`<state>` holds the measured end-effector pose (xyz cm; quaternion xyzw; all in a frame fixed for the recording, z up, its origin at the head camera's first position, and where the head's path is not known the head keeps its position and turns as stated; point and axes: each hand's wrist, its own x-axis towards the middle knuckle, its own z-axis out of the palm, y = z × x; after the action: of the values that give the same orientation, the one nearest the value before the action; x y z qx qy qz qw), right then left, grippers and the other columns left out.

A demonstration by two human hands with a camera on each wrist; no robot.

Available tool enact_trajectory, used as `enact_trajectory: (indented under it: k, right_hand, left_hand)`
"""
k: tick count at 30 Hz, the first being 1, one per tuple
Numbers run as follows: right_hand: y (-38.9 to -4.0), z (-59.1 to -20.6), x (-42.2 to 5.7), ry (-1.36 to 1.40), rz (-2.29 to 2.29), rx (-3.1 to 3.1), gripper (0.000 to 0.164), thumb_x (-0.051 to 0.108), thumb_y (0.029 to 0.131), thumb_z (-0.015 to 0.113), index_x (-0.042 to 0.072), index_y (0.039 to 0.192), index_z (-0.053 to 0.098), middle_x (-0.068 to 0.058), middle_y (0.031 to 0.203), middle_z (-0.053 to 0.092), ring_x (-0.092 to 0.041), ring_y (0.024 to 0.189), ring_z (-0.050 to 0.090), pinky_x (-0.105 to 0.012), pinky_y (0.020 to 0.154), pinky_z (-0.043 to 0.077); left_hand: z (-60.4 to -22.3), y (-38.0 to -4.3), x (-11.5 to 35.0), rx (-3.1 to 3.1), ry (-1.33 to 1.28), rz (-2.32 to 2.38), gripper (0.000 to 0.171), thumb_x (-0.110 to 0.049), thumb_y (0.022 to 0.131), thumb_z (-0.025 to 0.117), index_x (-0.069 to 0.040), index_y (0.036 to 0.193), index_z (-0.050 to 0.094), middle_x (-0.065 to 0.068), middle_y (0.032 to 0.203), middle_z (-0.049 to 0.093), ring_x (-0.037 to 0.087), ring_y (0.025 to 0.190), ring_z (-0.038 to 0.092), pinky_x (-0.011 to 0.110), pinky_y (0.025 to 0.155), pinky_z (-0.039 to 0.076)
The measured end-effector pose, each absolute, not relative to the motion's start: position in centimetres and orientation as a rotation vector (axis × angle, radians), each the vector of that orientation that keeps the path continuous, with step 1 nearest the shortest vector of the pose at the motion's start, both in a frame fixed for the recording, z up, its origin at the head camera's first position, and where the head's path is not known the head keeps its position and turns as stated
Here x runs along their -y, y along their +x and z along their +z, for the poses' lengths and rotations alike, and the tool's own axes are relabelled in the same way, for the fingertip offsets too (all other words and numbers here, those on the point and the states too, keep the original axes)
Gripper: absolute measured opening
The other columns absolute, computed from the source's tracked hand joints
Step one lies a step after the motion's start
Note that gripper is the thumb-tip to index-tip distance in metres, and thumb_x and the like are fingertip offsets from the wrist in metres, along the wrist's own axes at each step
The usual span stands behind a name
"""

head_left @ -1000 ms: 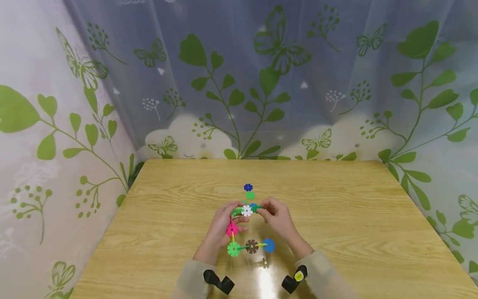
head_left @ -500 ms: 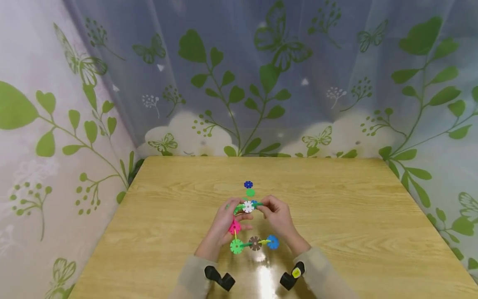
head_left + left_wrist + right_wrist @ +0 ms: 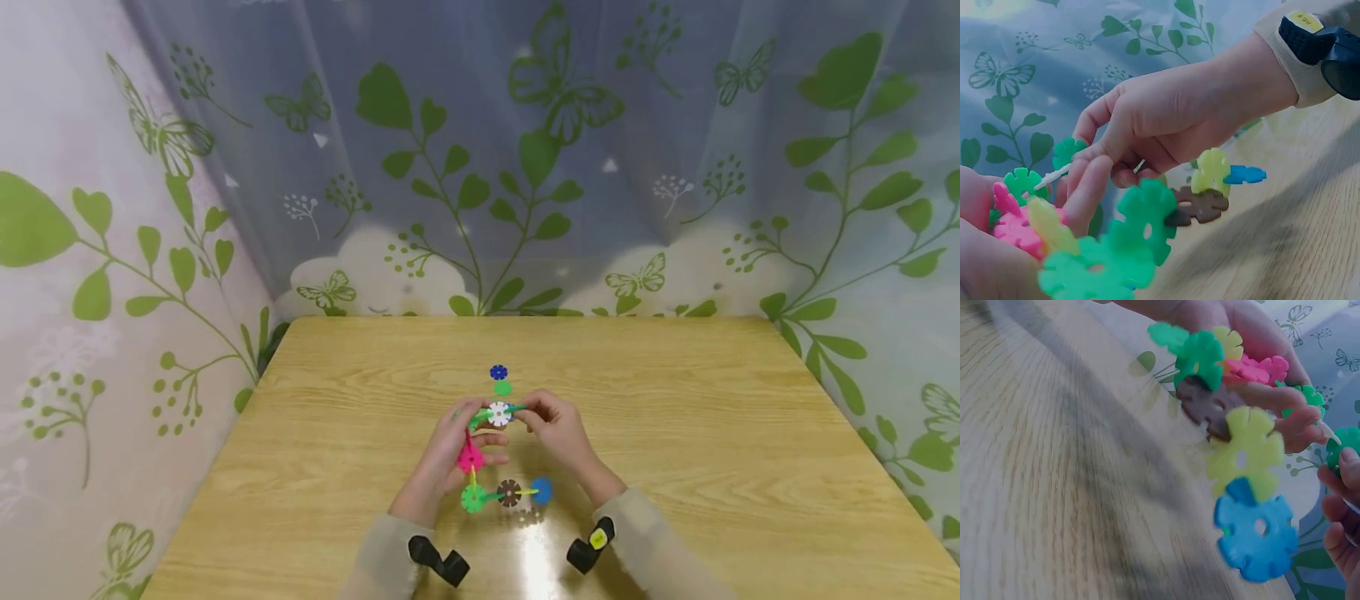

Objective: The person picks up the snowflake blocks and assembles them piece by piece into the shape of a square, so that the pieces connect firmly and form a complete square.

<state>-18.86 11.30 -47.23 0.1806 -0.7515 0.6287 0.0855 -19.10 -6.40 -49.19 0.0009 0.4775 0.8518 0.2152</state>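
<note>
A chain of interlocking notched plastic discs hangs between my hands over the table. My left hand (image 3: pixel 442 454) grips its upper left part, around the pink disc (image 3: pixel 471 459) and a green one. With thumb and fingers my right hand (image 3: pixel 558 429) pinches a dark green disc (image 3: pixel 1067 151), edge to edge with the white disc (image 3: pixel 498 413). Below, the chain runs through a light green disc (image 3: pixel 473 498), a brown disc (image 3: pixel 509 493) and a yellow disc (image 3: pixel 1247 453) to a blue disc (image 3: pixel 1257 531) at the free end. Fingers hide part of the upper links.
On the wooden table (image 3: pixel 675 408), beyond my hands, lie a loose dark blue disc (image 3: pixel 498 372) and a loose green disc (image 3: pixel 503 388). Another blue piece shows partly behind the white disc. A leaf-patterned curtain (image 3: pixel 480 167) stands along the back and sides.
Both hands have shifted slightly up in the head view, keeping their grips. The lower chain and its blue end have swayed a little. The dark green disc stays against the white one.
</note>
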Motion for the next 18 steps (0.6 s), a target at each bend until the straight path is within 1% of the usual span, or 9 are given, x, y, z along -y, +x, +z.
enact_trajectory:
  k: [3,4,7,9,10,12,15,18]
  right_hand:
    - [-18.89,-46.93,-11.52,0.543,1.899,2.259,0.001,-0.008,0.086,0.06,-0.007,0.086,0.061,-0.009,0.072,0.057,-0.03,0.061,0.05,-0.017,0.05,0.042]
    - [-18.89,-46.81,-11.59,0.548,1.904,2.264,0.001,-0.007,0.086,0.06,-0.007,0.087,0.061,-0.011,0.072,0.057,-0.03,0.061,0.05,-0.017,0.05,0.041]
    - [-18.92,-46.52,-11.78,0.572,1.915,2.279,0.006,-0.005,0.086,0.061,-0.01,0.088,0.061,-0.013,0.072,0.058,-0.035,0.062,0.05,-0.017,0.051,0.041]
    - [-18.97,-46.43,-11.91,0.604,1.917,2.275,0.004,-0.006,0.086,0.06,-0.01,0.088,0.061,-0.014,0.073,0.059,-0.041,0.062,0.048,-0.017,0.05,0.041]
    - [-19.0,-46.41,-11.97,0.624,1.917,2.27,0.003,-0.007,0.086,0.06,-0.009,0.087,0.062,-0.015,0.073,0.059,-0.044,0.063,0.048,-0.017,0.05,0.041]
    - [-19.02,-46.42,-12.05,0.653,1.922,2.268,0.003,-0.008,0.086,0.06,-0.009,0.087,0.062,-0.011,0.074,0.06,-0.046,0.063,0.047,-0.018,0.05,0.042]
    - [-19.05,-46.47,-12.12,0.7,1.943,2.261,0.004,-0.008,0.086,0.059,-0.008,0.087,0.063,-0.02,0.077,0.06,-0.048,0.064,0.047,-0.019,0.051,0.045]
    - [-19.13,-46.55,-12.22,0.738,1.957,2.279,0.004,-0.008,0.087,0.059,-0.009,0.088,0.062,-0.027,0.08,0.059,-0.049,0.065,0.047,-0.02,0.054,0.048]
  left_hand:
    - [-48.98,-19.05,6.47,-1.289,0.013,2.376,0.035,-0.03,0.1,0.043,-0.004,0.122,0.046,0.015,0.11,0.054,0.02,0.074,0.064,0.049,0.077,0.055]
    - [-48.93,-19.05,6.5,-1.285,0.015,2.378,0.037,-0.03,0.1,0.044,-0.002,0.124,0.045,0.015,0.111,0.053,0.02,0.074,0.064,0.05,0.08,0.054]
    - [-48.9,-19.12,6.7,-1.28,0.023,2.38,0.044,-0.027,0.099,0.045,0.002,0.131,0.04,0.014,0.113,0.052,0.02,0.076,0.064,0.052,0.087,0.049]
    - [-48.92,-19.22,6.83,-1.282,0.033,2.378,0.046,-0.026,0.099,0.046,0.004,0.132,0.038,0.014,0.112,0.053,0.02,0.076,0.064,0.055,0.09,0.046]
    - [-48.91,-19.24,6.88,-1.285,0.04,2.375,0.046,-0.026,0.099,0.046,0.005,0.132,0.037,0.014,0.111,0.053,0.02,0.076,0.064,0.055,0.09,0.045]
    - [-48.93,-19.3,6.97,-1.296,0.052,2.374,0.043,-0.026,0.098,0.048,0.004,0.128,0.042,0.014,0.109,0.054,0.021,0.076,0.064,0.056,0.09,0.045]
    - [-48.97,-19.34,7.04,-1.325,0.061,2.358,0.036,-0.026,0.095,0.054,0.001,0.119,0.05,0.014,0.106,0.056,0.022,0.076,0.065,0.053,0.085,0.049]
    - [-49.06,-19.35,7.07,-1.353,0.072,2.32,0.033,-0.027,0.092,0.059,-0.002,0.113,0.054,0.012,0.103,0.057,0.023,0.075,0.065,0.051,0.081,0.052]
